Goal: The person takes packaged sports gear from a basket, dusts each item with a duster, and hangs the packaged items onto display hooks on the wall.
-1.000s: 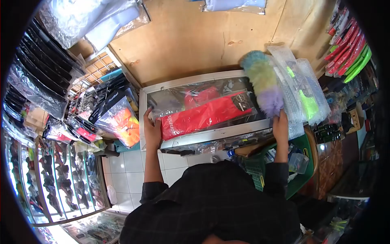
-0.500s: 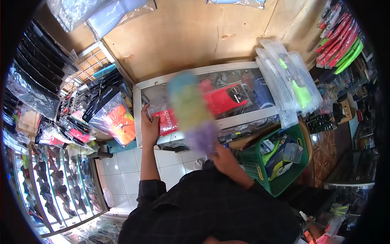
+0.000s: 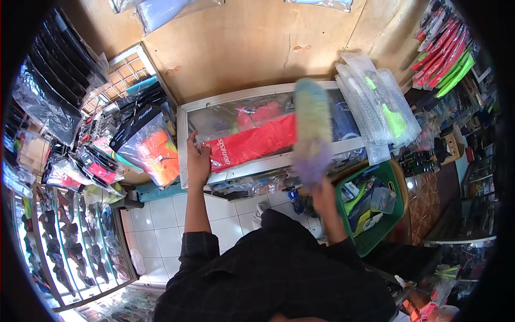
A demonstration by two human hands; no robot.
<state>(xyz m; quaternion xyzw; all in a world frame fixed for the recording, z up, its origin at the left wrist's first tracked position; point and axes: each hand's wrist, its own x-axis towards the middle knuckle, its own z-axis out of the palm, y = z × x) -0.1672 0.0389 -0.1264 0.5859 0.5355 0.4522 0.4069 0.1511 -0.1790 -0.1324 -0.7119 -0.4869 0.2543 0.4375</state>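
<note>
My right hand (image 3: 323,196) is closed on the handle of a fluffy duster (image 3: 312,126) in blue, yellow-green and purple, slightly blurred. The duster is held upright over the right end of a long red packet (image 3: 252,142) with white lettering, hiding that end. This packet lies on a white-framed glass display case (image 3: 214,102). At the case's left edge rests my left hand (image 3: 197,163), fingers stretched out and thumb beside the packet's left end; whether it presses the packet I cannot tell.
Bubble-wrapped items (image 3: 375,107) lie on the case's right end. A green basket (image 3: 370,244) of packaged goods stands below right. Bagged goods (image 3: 147,145) hang at left, beside a lit display rack (image 3: 75,241). Red and green packets (image 3: 442,53) hang at upper right.
My right hand and the duster have moved right, from the packet's middle to its right end. My left hand stays at the case's left edge. The view has shifted slightly.
</note>
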